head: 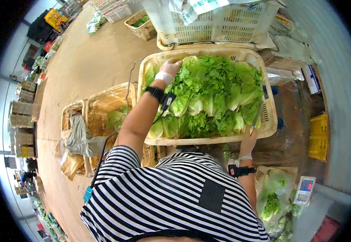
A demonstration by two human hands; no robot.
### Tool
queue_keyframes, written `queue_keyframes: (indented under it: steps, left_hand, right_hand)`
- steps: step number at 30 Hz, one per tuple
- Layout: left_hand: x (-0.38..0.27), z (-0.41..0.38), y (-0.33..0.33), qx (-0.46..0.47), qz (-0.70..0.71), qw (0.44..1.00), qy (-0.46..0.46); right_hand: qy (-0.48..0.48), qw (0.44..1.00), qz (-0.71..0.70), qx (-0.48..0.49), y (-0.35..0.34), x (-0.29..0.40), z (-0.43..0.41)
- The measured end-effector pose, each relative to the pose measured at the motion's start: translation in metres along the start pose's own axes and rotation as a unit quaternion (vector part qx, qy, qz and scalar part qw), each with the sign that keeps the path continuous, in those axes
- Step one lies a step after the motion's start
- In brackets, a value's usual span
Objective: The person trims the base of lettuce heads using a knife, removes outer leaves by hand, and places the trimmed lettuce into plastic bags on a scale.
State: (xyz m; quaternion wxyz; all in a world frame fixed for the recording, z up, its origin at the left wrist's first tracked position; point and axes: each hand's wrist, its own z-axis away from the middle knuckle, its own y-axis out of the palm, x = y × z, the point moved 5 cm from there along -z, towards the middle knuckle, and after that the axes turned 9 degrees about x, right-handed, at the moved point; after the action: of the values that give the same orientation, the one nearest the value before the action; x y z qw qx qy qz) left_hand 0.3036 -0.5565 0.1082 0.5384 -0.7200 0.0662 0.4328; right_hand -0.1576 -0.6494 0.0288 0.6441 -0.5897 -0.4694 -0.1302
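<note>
A large pale plastic crate (270, 106) in front of me holds several heads of green leaf lettuce (207, 78), laid in rows with pale stem ends showing. At the crate's far left, my left hand (171, 67), in a whitish glove, reaches down among the heads and touches one. Its fingertips are partly hidden by leaves, so a firm hold cannot be made out. Beside the near right corner, my right hand (248, 140), also gloved, grips a knife (257, 116). The blade points away from me over the lettuce at the right end.
Another pale crate (233, 27) with plastic sheeting stands directly beyond. Brown-stained crates (108, 96) sit at left, one with a grey plastic bag (83, 136). At lower right are bagged lettuce (272, 205) and a weighing-scale-like box (305, 190). Yellow crates (318, 137) stand by the wall.
</note>
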Motion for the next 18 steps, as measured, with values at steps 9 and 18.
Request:
queue_keyframes:
  steps: [9, 18]
  left_hand:
    - [0.042, -0.149, 0.089, 0.231, -0.113, 0.936, -0.238]
    - [0.006, -0.09, 0.067, 0.045, -0.16, 0.953, -0.253]
  right_hand:
    - [0.095, 0.989, 0.02, 0.11, -0.008, 0.019, -0.012]
    - [0.022, 0.906, -0.018, 0.422, -0.062, 0.002, -0.032]
